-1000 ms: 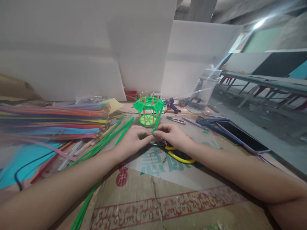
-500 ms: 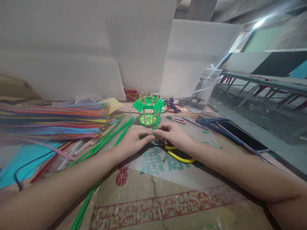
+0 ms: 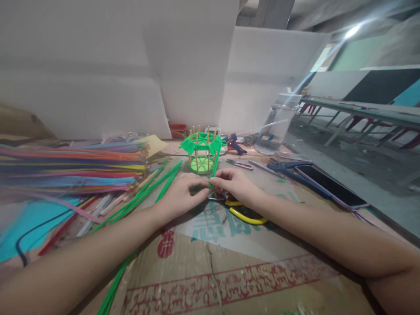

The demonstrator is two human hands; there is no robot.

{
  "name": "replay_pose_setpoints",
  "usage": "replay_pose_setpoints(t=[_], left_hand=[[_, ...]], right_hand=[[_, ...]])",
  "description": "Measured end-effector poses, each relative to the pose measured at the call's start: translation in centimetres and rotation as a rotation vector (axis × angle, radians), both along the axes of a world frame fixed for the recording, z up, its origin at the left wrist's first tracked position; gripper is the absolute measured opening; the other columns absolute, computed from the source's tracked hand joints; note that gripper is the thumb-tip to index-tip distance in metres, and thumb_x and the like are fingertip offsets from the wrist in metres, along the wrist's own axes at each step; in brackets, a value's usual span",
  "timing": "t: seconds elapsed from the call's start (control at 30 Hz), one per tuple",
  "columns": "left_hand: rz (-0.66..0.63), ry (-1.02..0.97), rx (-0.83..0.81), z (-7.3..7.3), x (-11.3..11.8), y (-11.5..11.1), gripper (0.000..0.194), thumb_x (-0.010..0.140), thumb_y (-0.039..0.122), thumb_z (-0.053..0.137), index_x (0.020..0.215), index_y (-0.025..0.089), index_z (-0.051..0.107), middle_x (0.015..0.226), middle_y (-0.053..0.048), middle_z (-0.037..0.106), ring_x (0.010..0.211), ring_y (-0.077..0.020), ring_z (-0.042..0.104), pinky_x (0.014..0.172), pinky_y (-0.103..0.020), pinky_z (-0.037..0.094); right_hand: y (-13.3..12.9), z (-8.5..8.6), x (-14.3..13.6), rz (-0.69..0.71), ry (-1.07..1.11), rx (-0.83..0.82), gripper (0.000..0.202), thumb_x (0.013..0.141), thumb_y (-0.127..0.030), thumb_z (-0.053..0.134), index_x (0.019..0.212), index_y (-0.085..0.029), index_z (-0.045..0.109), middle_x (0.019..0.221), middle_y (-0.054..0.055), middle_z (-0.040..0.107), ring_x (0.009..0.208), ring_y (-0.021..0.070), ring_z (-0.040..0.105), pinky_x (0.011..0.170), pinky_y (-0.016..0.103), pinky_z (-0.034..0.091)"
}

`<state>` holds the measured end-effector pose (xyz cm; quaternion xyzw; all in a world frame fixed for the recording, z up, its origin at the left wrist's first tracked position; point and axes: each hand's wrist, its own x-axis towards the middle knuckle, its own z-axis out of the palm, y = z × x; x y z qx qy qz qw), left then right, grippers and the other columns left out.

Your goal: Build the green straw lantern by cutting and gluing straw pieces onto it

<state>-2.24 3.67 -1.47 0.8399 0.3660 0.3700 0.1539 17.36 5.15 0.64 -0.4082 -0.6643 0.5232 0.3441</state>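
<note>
My right hand [image 3: 232, 186] pinches a green pipe cleaner [image 3: 215, 162] near its lower end. The strip rises from my fingers towards a small green pavilion-like model [image 3: 201, 151], which has thin wooden posts, a fuzzy green roof ring and a light green base. My left hand [image 3: 187, 192] meets the right one from the left, thumb and forefinger curled round the strip's lower end; the exact contact is very small. Scissors with yellow handles [image 3: 249, 216] lie partly hidden under my right hand. More green pipe cleaners [image 3: 147, 188] lie by my left hand and forearm.
Bundled coloured pipe cleaners [image 3: 72, 164] fill the left side. Behind the model are a glue gun [image 3: 234, 144] and a water bottle [image 3: 275, 122]. Small snips [image 3: 241, 164], a pen [image 3: 260, 167] and a phone [image 3: 331, 186] lie on the right. White boards [image 3: 197, 65] stand at the back.
My left thumb and forefinger have drawn back slightly to the left. The right hand keeps its pinch, and the model stays where it was.
</note>
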Motion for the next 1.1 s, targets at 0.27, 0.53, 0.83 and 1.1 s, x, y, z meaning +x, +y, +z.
replay_pose_setpoints(t=[0.27, 0.53, 0.83, 1.1], left_hand=[[0.083, 0.071, 0.212, -0.04, 0.31, -0.29, 0.013, 0.086, 0.031, 0.071, 0.079, 0.020, 0.069, 0.076, 0.001, 0.069, 0.078, -0.0170, 0.061, 0.080, -0.034, 0.037], [0.129, 0.126, 0.294, 0.23, 0.18, -0.66, 0.015, 0.089, 0.035, 0.067, 0.083, 0.022, 0.070, 0.079, 0.002, 0.070, 0.080, -0.0167, 0.061, 0.086, -0.036, 0.032], [0.124, 0.089, 0.254, 0.16, 0.21, -0.56, 0.020, 0.090, 0.038, 0.065, 0.081, 0.022, 0.072, 0.078, 0.001, 0.070, 0.080, -0.0163, 0.061, 0.084, -0.035, 0.035], [0.064, 0.156, 0.236, 0.22, 0.17, -0.47, 0.020, 0.092, 0.038, 0.062, 0.084, 0.023, 0.072, 0.082, -0.001, 0.072, 0.087, -0.0182, 0.061, 0.087, -0.037, 0.035]], right_hand=[[0.05, 0.02, -0.17, 0.021, 0.020, -0.036, 0.042, 0.068, -0.055, 0.075, 0.068, -0.018, 0.056, 0.053, -0.006, 0.055, 0.046, 0.0066, 0.045, 0.044, 0.021, 0.032], [0.19, 0.06, -0.23, 0.039, 0.019, -0.039, 0.042, 0.069, -0.055, 0.074, 0.068, -0.018, 0.056, 0.052, -0.005, 0.056, 0.046, 0.0068, 0.047, 0.045, 0.021, 0.033], [0.09, 0.04, -0.21, 0.023, -0.015, -0.020, 0.043, 0.069, -0.056, 0.074, 0.067, -0.018, 0.054, 0.053, -0.005, 0.055, 0.045, 0.0070, 0.044, 0.045, 0.022, 0.032], [-0.16, 0.08, -0.25, 0.005, -0.015, -0.008, 0.037, 0.072, -0.052, 0.071, 0.069, -0.018, 0.054, 0.053, -0.006, 0.054, 0.046, 0.0074, 0.045, 0.044, 0.022, 0.032]])
